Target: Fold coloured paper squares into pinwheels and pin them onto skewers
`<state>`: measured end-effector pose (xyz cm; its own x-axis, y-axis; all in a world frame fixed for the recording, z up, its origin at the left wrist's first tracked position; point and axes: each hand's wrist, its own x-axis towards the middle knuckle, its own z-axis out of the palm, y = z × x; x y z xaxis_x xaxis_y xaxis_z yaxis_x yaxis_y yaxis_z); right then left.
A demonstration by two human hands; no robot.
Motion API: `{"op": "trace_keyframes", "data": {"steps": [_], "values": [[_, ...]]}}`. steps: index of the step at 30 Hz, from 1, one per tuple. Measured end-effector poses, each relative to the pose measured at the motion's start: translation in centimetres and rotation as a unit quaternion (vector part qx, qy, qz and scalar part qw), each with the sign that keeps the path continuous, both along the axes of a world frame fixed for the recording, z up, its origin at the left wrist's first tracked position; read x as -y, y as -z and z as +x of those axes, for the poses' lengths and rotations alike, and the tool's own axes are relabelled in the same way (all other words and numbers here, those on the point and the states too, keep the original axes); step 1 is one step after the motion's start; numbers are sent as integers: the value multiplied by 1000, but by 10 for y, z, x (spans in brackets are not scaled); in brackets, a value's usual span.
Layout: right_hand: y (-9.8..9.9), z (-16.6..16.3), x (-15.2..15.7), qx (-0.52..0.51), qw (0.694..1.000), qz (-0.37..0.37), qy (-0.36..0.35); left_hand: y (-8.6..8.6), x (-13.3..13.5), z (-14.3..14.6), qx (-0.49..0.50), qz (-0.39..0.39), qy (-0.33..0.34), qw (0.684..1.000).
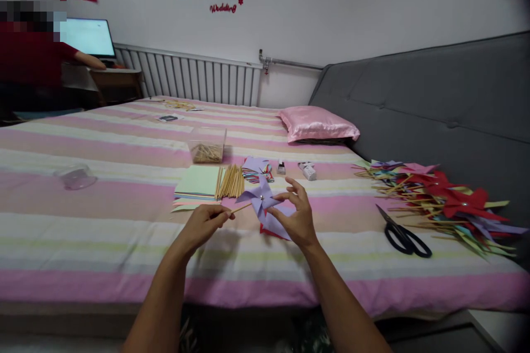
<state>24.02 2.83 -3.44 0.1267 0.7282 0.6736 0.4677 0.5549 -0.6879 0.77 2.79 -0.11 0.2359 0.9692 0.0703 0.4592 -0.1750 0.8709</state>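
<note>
A purple paper pinwheel (pixel 262 198) on a thin wooden stick is held over the striped bed (pixel 103 220). My left hand (pixel 205 224) is closed around the stick's near end. My right hand (pixel 295 215) touches the pinwheel's blades from the right, thumb and forefinger pinching a blade, the other fingers spread. Under the pinwheel lies a red paper piece (pixel 271 233).
A stack of coloured paper sheets (pixel 197 185), a bundle of wooden sticks (pixel 231 181), a clear box of sticks (pixel 207 146), black scissors (pixel 402 234), a pile of finished pinwheels (pixel 443 201), a pink pillow (pixel 317 123), a clear lid (pixel 77 176). Another person in red sits far left at a monitor (pixel 89 37).
</note>
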Motion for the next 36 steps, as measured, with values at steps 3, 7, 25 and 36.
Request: {"op": "trace_keyframes", "data": {"steps": [3, 7, 25, 36], "values": [[1, -1, -1, -29, 999, -12, -18, 0, 1, 2, 13, -5, 1, 1000], [1, -4, 0, -61, 998, -21, -24, -1, 2, 4, 26, -18, 13, 999], [1, -6, 5, -86, 996, -9, -20, 0, 1, -3, 2, -5, 1, 1000], [-2, -4, 3, 74, 997, 6, -10, 3, -4, -14, -73, 19, -2, 997]]}}
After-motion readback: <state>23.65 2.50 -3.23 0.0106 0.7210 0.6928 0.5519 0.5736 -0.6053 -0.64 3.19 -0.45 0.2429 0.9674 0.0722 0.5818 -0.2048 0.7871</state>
